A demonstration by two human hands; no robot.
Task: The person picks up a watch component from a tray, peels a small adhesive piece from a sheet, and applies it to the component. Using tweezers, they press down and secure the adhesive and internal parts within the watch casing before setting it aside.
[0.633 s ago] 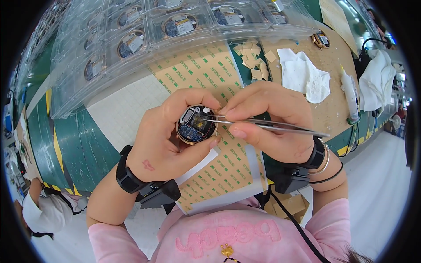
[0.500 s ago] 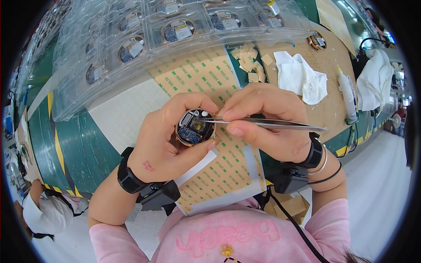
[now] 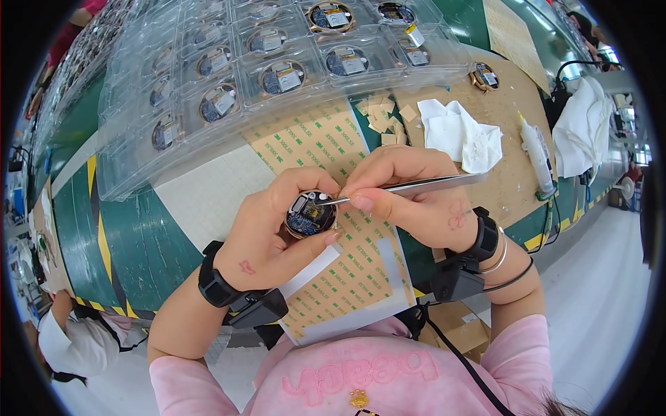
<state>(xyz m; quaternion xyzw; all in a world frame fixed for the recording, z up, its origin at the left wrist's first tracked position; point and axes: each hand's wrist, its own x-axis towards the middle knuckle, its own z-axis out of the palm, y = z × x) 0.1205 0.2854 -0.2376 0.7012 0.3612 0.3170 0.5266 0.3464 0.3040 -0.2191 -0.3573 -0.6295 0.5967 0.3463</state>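
Holding a round watch case [image 3: 311, 214] between its fingers above the tabletop [image 3: 139, 236], the left hand [image 3: 277, 232] is closed on it. The right hand [image 3: 409, 197] pinches metal tweezers [image 3: 416, 187], whose tip touches inside the case.

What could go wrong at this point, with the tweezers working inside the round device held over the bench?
The tweezers tip sits inside the open round device, right over its bare circuit board; a slip might scratch it. The left hand pinches the device in mid-air, unsupported, so it could twist or drop. Any small part released by the right hand could be lost on the patterned paper sheet.
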